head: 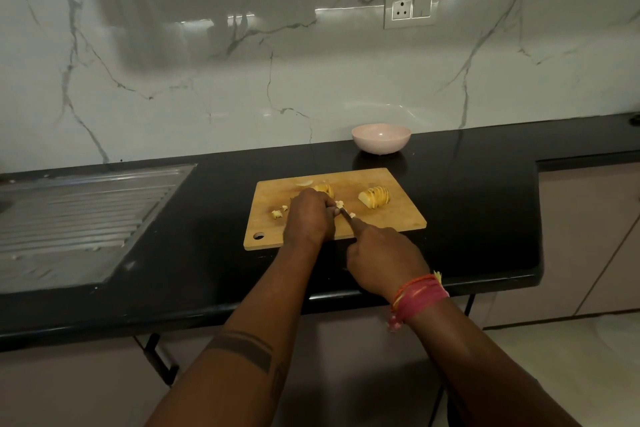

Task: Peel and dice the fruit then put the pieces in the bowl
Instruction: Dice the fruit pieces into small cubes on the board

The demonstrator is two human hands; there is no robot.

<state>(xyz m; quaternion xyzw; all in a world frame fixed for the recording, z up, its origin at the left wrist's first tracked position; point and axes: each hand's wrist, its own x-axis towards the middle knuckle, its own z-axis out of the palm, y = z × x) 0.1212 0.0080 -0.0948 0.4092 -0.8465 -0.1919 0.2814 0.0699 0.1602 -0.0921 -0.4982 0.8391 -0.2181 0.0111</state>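
On board (391,218), R hand (384,262) grips knife (347,217) pointing up-left; L hand (308,215) curled on fruit (337,204).

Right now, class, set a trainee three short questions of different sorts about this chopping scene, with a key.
1. True or false: the pale pink round bowl already holds fruit pieces.
2. Which hand grips the knife: A left hand, B right hand?
3. Fill in: the sliced yellow fruit section lies on the rectangular wooden ____.

Key: 1 false, it looks empty; 2 B; 3 cutting board.
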